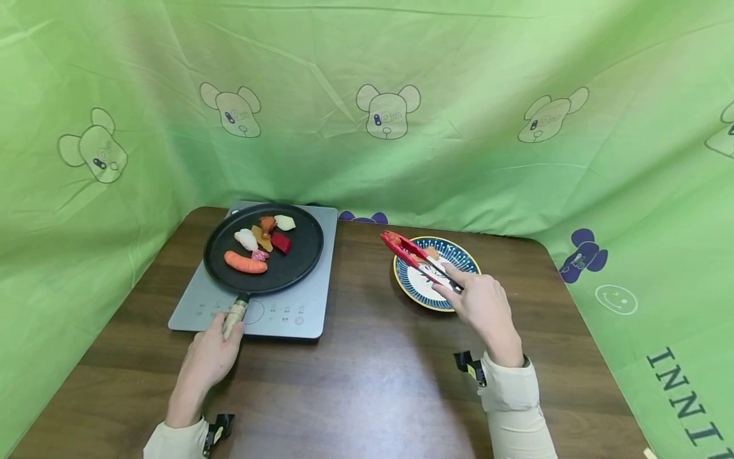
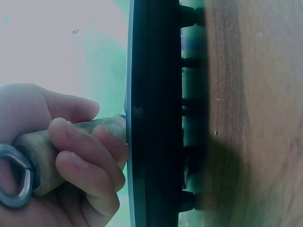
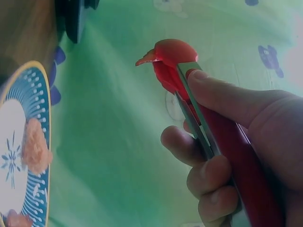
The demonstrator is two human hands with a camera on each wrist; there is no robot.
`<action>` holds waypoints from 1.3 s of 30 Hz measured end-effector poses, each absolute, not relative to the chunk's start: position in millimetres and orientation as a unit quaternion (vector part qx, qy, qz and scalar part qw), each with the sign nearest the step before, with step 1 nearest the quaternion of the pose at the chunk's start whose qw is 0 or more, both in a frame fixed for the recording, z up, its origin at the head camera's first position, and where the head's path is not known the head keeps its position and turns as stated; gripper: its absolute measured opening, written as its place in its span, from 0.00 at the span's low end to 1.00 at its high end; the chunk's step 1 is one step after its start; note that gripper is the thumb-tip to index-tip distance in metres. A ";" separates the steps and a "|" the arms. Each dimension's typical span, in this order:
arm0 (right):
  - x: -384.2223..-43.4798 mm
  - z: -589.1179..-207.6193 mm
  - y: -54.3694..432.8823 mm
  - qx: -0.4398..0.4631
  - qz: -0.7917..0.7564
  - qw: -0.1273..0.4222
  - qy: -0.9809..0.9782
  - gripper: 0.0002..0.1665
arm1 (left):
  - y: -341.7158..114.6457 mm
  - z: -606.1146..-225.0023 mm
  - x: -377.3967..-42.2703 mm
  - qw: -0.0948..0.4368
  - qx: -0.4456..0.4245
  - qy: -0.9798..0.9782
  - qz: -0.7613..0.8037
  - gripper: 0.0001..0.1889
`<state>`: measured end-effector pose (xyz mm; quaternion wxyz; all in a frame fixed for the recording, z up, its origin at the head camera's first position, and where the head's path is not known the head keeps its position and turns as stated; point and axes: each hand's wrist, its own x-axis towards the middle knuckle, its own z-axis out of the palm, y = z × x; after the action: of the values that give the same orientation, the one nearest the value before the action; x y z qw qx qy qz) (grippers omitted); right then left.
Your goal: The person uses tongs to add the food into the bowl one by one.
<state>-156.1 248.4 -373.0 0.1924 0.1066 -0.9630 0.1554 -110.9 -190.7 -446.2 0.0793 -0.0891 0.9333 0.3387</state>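
Observation:
My left hand [image 1: 211, 357] is curled around the pale handle [image 1: 235, 317] of a black flat pan [image 1: 292, 268]. Fingers and thumb wrap that handle in the left wrist view, a metal ring [image 2: 23, 182] at its end. In the pan lie a sausage [image 1: 245, 262], a dark red piece [image 1: 281, 241], a brown piece [image 1: 267, 224] and white pieces [image 1: 284, 222]. My right hand [image 1: 484, 306] grips red tongs [image 1: 410, 250] above a blue-patterned plate [image 1: 470, 262]. Between the tong tips sits a small orange-red food piece [image 3: 147, 58], its kind unclear. Pinkish food [image 3: 36, 147] lies on the plate.
The pan rests on a grey induction cooktop [image 1: 304, 325] at the left of the wooden table [image 1: 367, 382]. Green patterned cloth [image 1: 321, 51] hangs behind and along both sides. The plate stands toward the table's back right.

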 end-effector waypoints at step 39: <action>-184.2 -380.2 173.0 0.207 0.185 0.189 -0.942 0.25 | -190.1 -442.8 -110.0 0.081 -0.091 0.934 0.336 0.31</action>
<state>-184.2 173.0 -380.2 0.1889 0.2067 -0.9420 0.1850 -110.0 -190.1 -442.8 0.0807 -0.0906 0.9341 0.3357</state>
